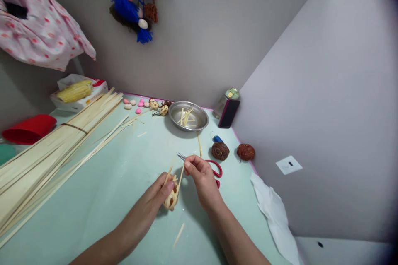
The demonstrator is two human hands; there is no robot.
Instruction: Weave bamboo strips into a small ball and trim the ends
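left hand: the left hand point(158, 196) is cupped round a small woven ball point(171, 198), fingers closed on it from the left side; held just above the table point(118, 182), probably so the loose ends stay free to work

right hand: the right hand point(200, 176) is pinched shut on a thin strip point(180, 173) that sticks up out of the ball; thumb and forefinger grip its top end, pulling it taut by the look of it

woven ball: sits between both hands, near the front middle of the table; a couple of strip ends poke up from it, not tucked in yet

scissors: red-handled scissors point(214, 168) lie right behind the right hand, blades pointing left; parked within easy reach I'd guess

steel bowl: a steel bowl point(188, 116) further back holds short offcuts; looks like the scrap catcher

strip bundle: a long bundle of strips point(52, 149) runs along the left side, tied with a band; well apart from the hands

other bits: two brown husky balls point(220, 151) by the right wall; pink and white pebbles point(137, 105) near the back; a loose offcut point(178, 235) on the table just in front of the hands
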